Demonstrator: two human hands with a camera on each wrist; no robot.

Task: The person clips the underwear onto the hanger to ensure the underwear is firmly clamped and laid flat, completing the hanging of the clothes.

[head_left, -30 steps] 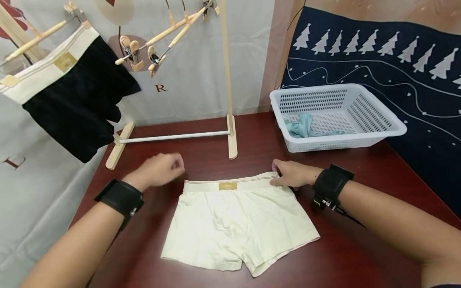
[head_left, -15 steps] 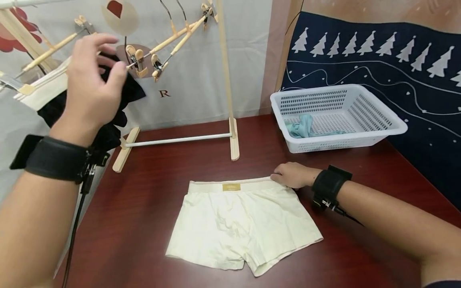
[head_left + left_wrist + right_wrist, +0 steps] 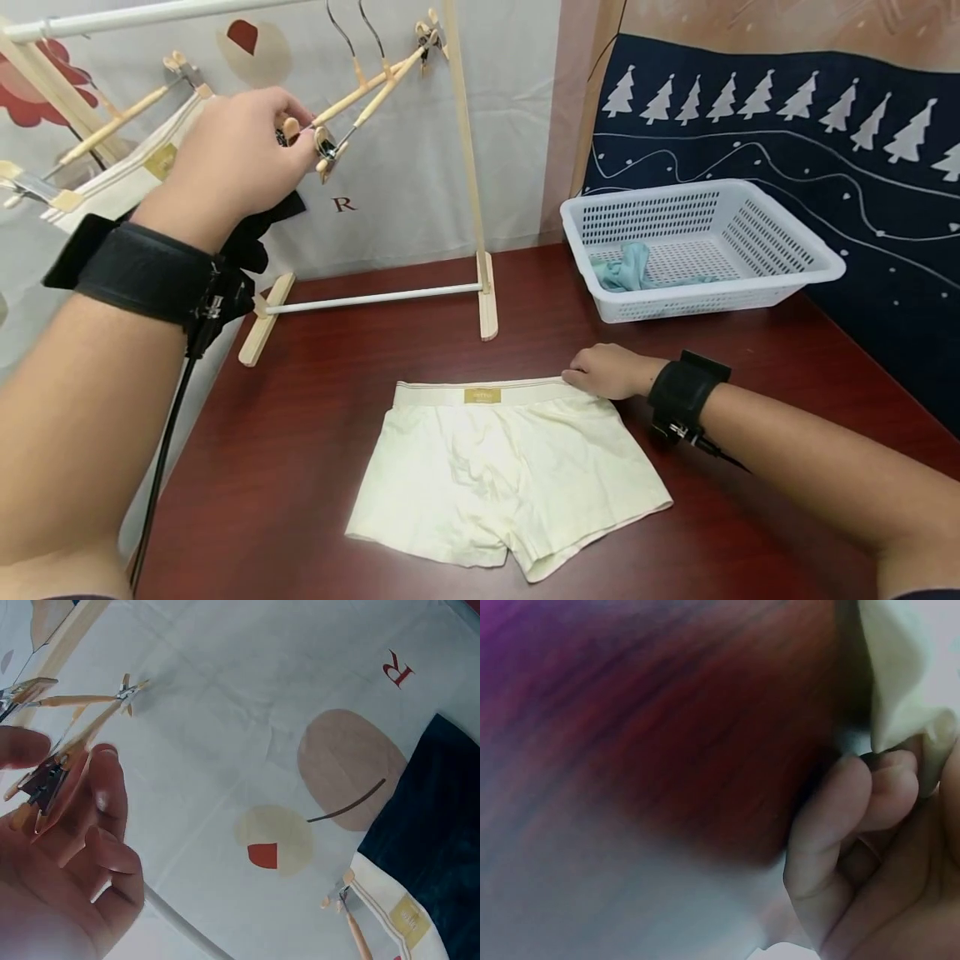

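Cream boxer shorts (image 3: 502,475) lie flat on the dark red table (image 3: 300,433), waistband away from me. My right hand (image 3: 583,377) rests at the waistband's right corner and pinches it; in the right wrist view the fingers (image 3: 855,817) are curled next to the cloth edge (image 3: 900,667). My left hand (image 3: 291,137) is raised to the wooden clip hangers (image 3: 371,79) on the rack and pinches a metal clip (image 3: 41,784) at the lower end of one. A second clip (image 3: 327,148) hangs free just right of the fingers.
Black shorts with a cream waistband (image 3: 161,162) hang clipped at the left of the wooden rack (image 3: 467,167). Its feet and white crossbar (image 3: 371,297) stand on the table behind the shorts. A white basket (image 3: 787,250) with a teal cloth (image 3: 626,267) sits back right.
My left hand rose from the waistband's left corner up to the hanging clip hangers and closed on a clip. The right hand stayed at the waistband's right corner.
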